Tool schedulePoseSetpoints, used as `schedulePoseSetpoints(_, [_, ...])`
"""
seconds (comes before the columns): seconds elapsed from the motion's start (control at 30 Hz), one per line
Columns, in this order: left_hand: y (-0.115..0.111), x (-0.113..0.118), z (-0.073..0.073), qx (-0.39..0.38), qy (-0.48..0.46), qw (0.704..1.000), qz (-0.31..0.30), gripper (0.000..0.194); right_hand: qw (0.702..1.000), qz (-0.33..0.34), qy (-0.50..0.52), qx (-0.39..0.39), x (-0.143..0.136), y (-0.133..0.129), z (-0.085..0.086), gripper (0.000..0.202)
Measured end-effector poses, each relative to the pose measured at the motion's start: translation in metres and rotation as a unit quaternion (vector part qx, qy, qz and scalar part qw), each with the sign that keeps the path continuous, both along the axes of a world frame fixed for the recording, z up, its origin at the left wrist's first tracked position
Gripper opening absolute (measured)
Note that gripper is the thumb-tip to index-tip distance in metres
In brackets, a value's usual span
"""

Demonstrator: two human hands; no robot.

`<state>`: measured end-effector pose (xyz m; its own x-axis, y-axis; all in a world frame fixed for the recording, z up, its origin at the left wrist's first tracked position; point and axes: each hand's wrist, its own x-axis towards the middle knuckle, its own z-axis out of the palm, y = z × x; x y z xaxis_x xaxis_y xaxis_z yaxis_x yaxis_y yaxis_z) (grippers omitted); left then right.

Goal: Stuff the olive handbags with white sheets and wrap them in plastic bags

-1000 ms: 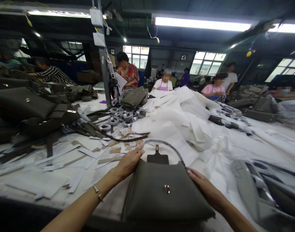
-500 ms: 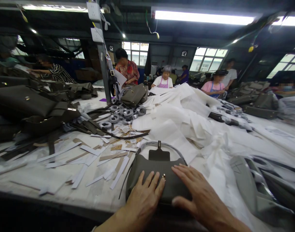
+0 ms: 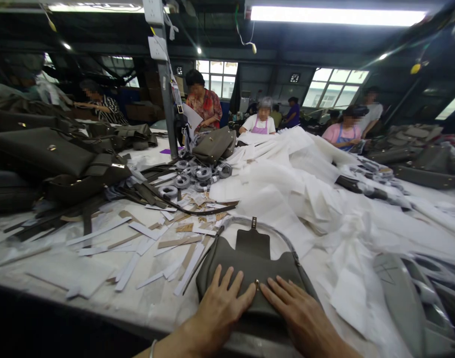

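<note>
A dark olive handbag (image 3: 245, 256) lies on its back at the table's near edge. Its strap (image 3: 275, 229), wrapped in clear film, arches behind it, and a closure tab (image 3: 252, 243) points away from me. My left hand (image 3: 223, 301) rests flat on the bag's left front, fingers spread. On the right front, my right hand (image 3: 296, 306) presses with its fingers stretched out. Between the two hands shows a small gold clasp (image 3: 256, 284). The bag's lower edge is partly hidden under my hands.
Strips of white and brown card (image 3: 148, 253) are scattered to the left. Finished-looking dark bags (image 3: 44, 154) pile up beyond them. Rolled grey straps (image 3: 203, 174) lie by a metal post (image 3: 167, 99). White wrapping sheets (image 3: 287, 179) heap at centre. Several people work across the table.
My right hand has shifted down and closer to the clasp, its thumb now out of sight. My left hand stays flat on the bag. The view has turned slightly left.
</note>
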<state>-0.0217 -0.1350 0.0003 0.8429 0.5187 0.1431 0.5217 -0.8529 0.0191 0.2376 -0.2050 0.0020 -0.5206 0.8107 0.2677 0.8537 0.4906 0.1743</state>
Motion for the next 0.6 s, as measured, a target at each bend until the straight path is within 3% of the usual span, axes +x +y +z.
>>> schedulePoseSetpoints(0.07, [-0.003,-0.005,-0.013,0.039,-0.013,0.999,-0.016,0.066,0.996,0.000,-0.002,0.085,0.001,-0.002,-0.020,0.078])
schedulePoseSetpoints(0.17, [-0.005,-0.009,-0.024,0.109,-0.028,0.992,-0.054,0.070,0.992,0.001,0.015,0.125,0.002,-0.003,-0.040,0.073])
schedulePoseSetpoints(0.23, [-0.004,-0.004,-0.026,0.160,-0.039,0.984,-0.067,0.064,0.992,0.023,0.028,0.118,0.002,-0.002,-0.041,0.068])
schedulePoseSetpoints(0.33, [0.000,0.016,-0.026,0.204,-0.062,0.974,-0.070,0.058,0.993,0.041,0.103,0.049,0.001,0.003,-0.025,0.057])
schedulePoseSetpoints(0.43, [0.002,0.035,-0.028,0.239,-0.083,0.966,-0.056,0.059,0.958,-0.061,0.279,-0.029,0.011,0.024,0.004,0.032])
schedulePoseSetpoints(0.5, [0.003,0.041,-0.034,0.277,-0.098,0.955,-0.039,0.060,0.919,-0.159,0.360,-0.017,0.027,0.054,0.020,0.030])
schedulePoseSetpoints(0.6, [0.005,0.047,-0.049,0.319,-0.130,0.938,-0.027,0.060,0.897,-0.290,0.333,0.005,0.060,0.113,0.026,0.030])
